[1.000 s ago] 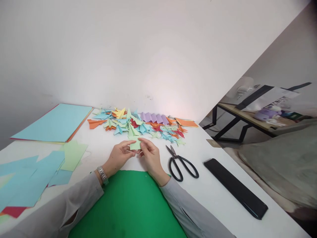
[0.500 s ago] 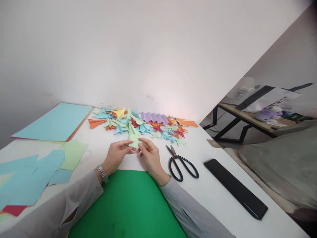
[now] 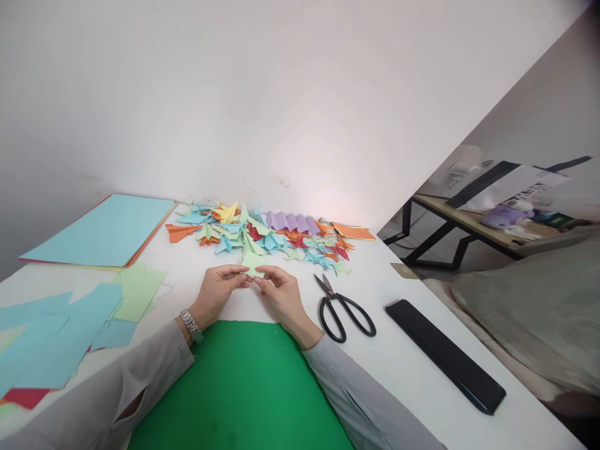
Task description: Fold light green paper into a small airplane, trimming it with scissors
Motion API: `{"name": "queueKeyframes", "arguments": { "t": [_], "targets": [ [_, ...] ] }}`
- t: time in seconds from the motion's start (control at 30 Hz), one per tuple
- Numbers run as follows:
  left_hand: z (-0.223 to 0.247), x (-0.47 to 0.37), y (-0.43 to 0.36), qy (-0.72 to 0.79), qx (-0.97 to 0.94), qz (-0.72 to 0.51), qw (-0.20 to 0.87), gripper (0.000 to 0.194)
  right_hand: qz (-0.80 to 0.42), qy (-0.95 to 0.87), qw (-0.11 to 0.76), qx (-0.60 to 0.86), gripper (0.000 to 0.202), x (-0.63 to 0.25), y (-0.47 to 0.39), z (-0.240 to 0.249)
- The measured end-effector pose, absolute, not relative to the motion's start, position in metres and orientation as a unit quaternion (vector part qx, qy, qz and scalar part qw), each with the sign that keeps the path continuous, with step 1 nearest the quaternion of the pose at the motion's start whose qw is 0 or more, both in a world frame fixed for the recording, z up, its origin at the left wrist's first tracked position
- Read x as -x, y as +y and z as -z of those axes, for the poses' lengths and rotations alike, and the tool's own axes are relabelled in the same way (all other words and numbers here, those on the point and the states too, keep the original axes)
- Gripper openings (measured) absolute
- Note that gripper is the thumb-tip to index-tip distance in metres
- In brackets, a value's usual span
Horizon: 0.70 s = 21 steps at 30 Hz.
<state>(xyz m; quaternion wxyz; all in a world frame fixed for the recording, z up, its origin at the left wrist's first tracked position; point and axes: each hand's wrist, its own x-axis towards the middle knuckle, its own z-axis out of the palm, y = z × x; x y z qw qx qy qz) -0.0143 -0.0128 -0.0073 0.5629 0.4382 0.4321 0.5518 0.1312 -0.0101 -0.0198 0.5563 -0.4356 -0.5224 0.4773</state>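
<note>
A small piece of light green paper (image 3: 254, 263) is held up between my two hands, just beyond the far edge of the green mat (image 3: 239, 387). My left hand (image 3: 219, 290) pinches its left edge between thumb and fingers. At the right and lower edge, my right hand (image 3: 281, 294) grips it the same way. The fingers cover its lower part, so any crease there is hidden. Right behind the paper lies a heap of folded paper pieces (image 3: 229, 244) in many colours, several shaped like little planes.
Black-handled scissors (image 3: 335, 306) lie partly spread right of my right hand, with a long black case (image 3: 445, 356) beyond. Large coloured sheets (image 3: 103, 231) are stacked far left; loose cut paper (image 3: 65, 337) lies nearer. Purple pleated paper (image 3: 293, 223) and orange paper (image 3: 354, 232) rest along the wall.
The light green paper has tipped and shows less of its face. The fingertips of both hands have come closer together along its lower edge, the right hand shifting slightly left.
</note>
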Motion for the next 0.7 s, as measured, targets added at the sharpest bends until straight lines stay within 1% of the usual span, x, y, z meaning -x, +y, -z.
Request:
{"name": "queueKeyframes", "arguments": {
  "t": [0.23, 0.43, 0.7],
  "targets": [
    [0.0051, 0.0119, -0.0145, 0.441, -0.459, -0.536, 0.555, 0.024, -0.479, -0.522, 0.565, 0.424, 0.016, -0.1316, -0.0101, 0.0170],
    [0.0028, 0.0103, -0.0160, 0.438, -0.498, -0.532, 0.527, 0.019, -0.489, -0.483, 0.568, 0.453, 0.022, -0.1313, -0.0094, 0.0147],
    [0.0030, 0.0105, -0.0152, 0.443, -0.508, -0.523, 0.521, 0.013, -0.494, -0.459, 0.575, 0.464, 0.025, -0.1315, -0.0081, 0.0158]
  ]
}}
